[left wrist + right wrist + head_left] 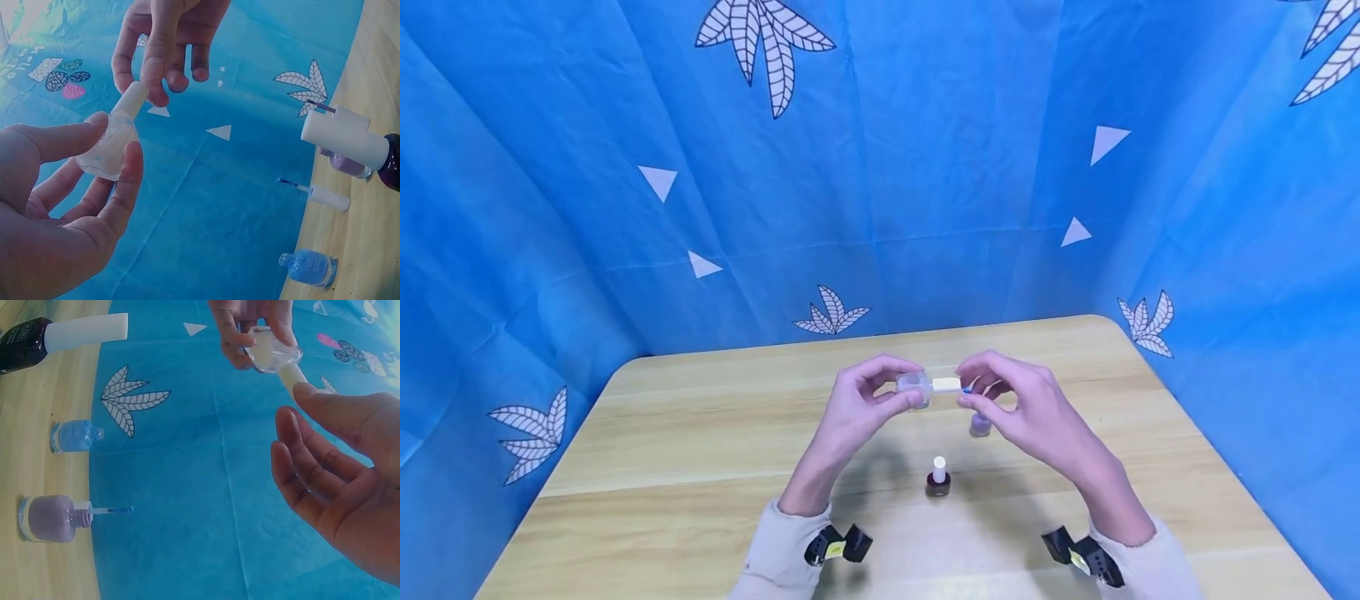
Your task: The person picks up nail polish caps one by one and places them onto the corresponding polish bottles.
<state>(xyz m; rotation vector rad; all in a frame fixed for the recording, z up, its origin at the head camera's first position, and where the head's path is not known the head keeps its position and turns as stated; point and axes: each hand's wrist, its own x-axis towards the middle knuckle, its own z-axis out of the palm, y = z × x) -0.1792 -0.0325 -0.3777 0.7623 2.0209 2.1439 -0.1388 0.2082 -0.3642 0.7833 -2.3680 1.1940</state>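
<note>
My left hand [868, 396] holds a clear nail polish bottle [107, 150] by its glass body, with thumb and fingers on opposite sides. The bottle lies sideways above the table, its white cap [947, 385] pointing to my right hand [1026, 400]. That hand has its thumb tip right at the cap's end. Its index fingertip stands a little apart from the cap, and the other fingers are loosely bent. Below, a dark red nail polish bottle [937, 485] stands upright with its white cap on. A lilac bottle [53, 519] stands uncapped farther back.
An uncapped blue nail polish bottle [309, 267] stands on the wooden table [700, 433]. A white cap with a blue-tipped brush [330, 198] and another white brush cap [352, 119] are near the bottles. A patterned blue cloth [925, 167] hangs around the table.
</note>
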